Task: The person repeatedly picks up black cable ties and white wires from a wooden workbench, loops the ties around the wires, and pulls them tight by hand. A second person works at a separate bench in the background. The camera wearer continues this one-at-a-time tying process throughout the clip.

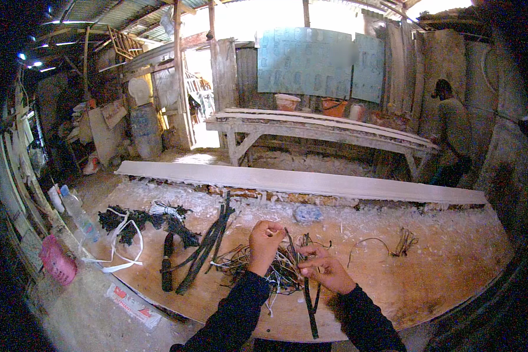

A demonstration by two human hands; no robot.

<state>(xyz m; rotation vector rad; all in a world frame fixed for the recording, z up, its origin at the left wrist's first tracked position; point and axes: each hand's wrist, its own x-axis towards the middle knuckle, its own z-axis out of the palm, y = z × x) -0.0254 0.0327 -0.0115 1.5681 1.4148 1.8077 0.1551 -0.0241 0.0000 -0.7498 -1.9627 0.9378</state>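
A long, thin black strip, perhaps rubber, hangs from between my hands down over the wooden tabletop. Its upper end is pinched in the closed fingers of my left hand. A little lower, my right hand has its thumb and fingers bent around the same strip. Beneath both hands lies a tangled heap of thin wires and cords, dark, brown and white, partly covered by them. More black strips rest left of the heap. Beside these is a dark stick-like tool, its exact kind unclear.
A long white plaster-like strip spans the table's far edge. Dark bundles with white ribbon lie left; a thin wire coil lies right. A clear bottle stands at the left edge. A person works at the far bench.
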